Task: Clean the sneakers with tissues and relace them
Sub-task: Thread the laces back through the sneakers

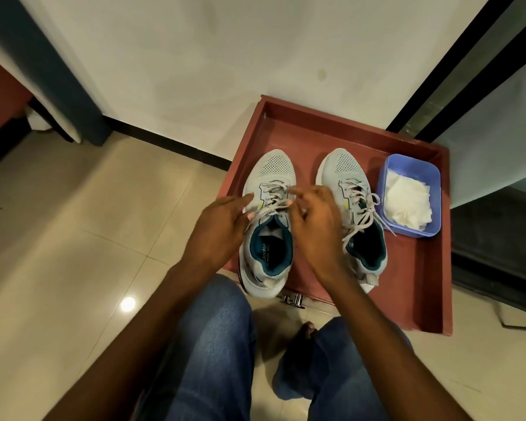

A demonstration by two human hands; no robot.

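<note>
Two grey sneakers with teal linings stand side by side, toes pointing away, on a red-brown tray (419, 268). Both hands work at the laces (272, 205) of the left sneaker (271, 238). My left hand (222, 226) is on the shoe's left side, its fingertips pinching a lace. Over the shoe's right side, my right hand (316, 220) pinches the laces with thumb and fingers. The right sneaker (356, 208) stands untouched, its laces tied loosely and trailing towards a blue box (434, 180) of white tissues (407, 202).
The tray lies on a beige tiled floor against a white wall. A metal handle (293, 299) sticks out at the tray's near edge. My knees in blue jeans (213, 344) are just below the tray, with a bare foot (307, 329) between them. A dark door frame (456, 65) rises at right.
</note>
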